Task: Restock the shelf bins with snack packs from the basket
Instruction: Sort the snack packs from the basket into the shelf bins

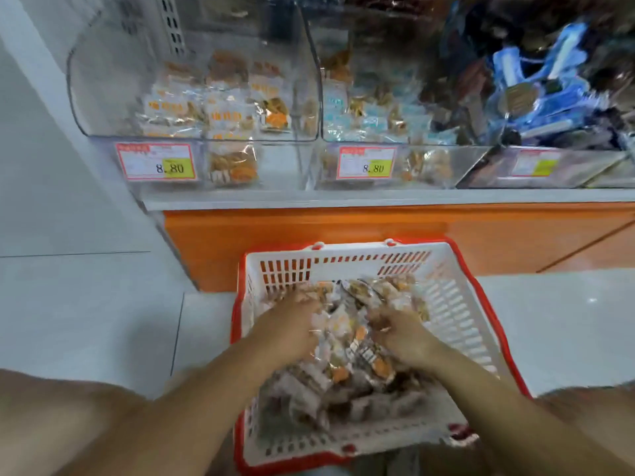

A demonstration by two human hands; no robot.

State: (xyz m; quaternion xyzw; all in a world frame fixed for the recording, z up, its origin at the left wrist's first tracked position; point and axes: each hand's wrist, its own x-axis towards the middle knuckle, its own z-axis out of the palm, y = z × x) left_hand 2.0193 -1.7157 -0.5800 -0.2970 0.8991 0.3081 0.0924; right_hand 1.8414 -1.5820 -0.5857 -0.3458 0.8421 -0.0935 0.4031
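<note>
Both my hands are down in the basket [457,304], a white slatted plastic crate with a glossy red rim, sitting on the pale tiled floor [86,304] right under my arms. My left hand [292,324] is buried fingers-first in the heap of snack packs [347,359], curled over a crinkly clump on its own side; my right hand [402,334] presses in from the other side, fingers bent around more packs. The picture smears with motion, so I cannot tell exactly how many packs either hand has closed on. The packs are small flat pouches of clear, shiny film with white and orange print, and they fill the basket floor between and below my wrists in a loose, rustling-looking pile. Ahead of my hands, beyond the basket's far wall, stands an orange cabinet front [343,231] topped by a pale grey shelf [378,195]. On that shelf, above and ahead of my left hand, sits a clear rounded plastic bin [103,97] partly filled with the same orange-printed pouches. Just ahead of my right hand is a second clear bin [371,97] with blue-printed pouches, and further right a bin of dark and blue wrappers [536,84]. Red-bordered price tags [156,162] hang on the bin fronts.
</note>
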